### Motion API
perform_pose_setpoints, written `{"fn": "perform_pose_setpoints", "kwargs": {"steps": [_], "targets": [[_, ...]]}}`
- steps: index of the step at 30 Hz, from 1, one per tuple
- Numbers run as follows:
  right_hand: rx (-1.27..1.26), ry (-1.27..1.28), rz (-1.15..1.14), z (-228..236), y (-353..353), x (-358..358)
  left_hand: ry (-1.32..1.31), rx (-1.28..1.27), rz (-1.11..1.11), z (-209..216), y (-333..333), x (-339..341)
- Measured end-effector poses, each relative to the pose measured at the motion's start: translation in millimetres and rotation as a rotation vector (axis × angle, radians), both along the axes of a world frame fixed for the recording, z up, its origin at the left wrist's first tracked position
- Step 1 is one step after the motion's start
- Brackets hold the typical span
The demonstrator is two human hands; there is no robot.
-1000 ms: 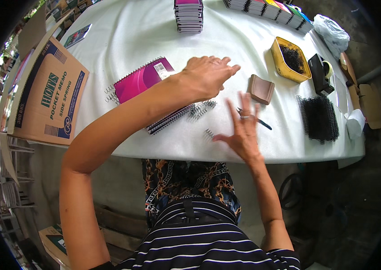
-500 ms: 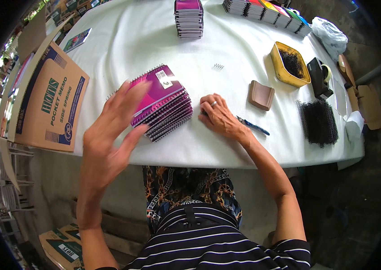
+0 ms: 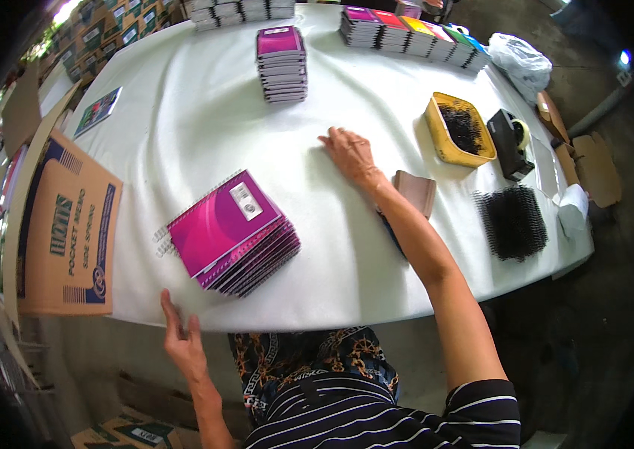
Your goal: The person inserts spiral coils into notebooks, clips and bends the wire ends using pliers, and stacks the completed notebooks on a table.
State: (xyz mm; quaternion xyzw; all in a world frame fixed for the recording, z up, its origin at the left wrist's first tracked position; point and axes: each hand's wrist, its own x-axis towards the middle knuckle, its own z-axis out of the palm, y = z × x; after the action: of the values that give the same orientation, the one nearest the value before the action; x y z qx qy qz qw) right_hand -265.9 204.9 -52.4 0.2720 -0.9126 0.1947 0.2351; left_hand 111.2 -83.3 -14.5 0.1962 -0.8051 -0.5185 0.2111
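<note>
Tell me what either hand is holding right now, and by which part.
Nothing is held. The right hand lies flat on the white table; the left hand touches its near edge.

head cam, looking steeply down, close over table (image 3: 182,112).

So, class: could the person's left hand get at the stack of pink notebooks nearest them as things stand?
Probably yes. The left hand rests at the table edge just below the stack of pink notebooks, with only bare white cloth between them and nothing in it.
</note>
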Motion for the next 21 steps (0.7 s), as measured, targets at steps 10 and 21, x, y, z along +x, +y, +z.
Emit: {"fn": "perform_pose_setpoints", "kwargs": {"steps": [10,21], "targets": [[0.087,0.333,-0.655,103.3,136.7,-39.3,-0.277,-0.592,-0.105,-23.7,55.1,-39.8],[-0.009,0.177,-0.411,113.4,238.3,-32.1,-0.192,-0.336,-0.016,-39.0,34.1,-60.8]]}}
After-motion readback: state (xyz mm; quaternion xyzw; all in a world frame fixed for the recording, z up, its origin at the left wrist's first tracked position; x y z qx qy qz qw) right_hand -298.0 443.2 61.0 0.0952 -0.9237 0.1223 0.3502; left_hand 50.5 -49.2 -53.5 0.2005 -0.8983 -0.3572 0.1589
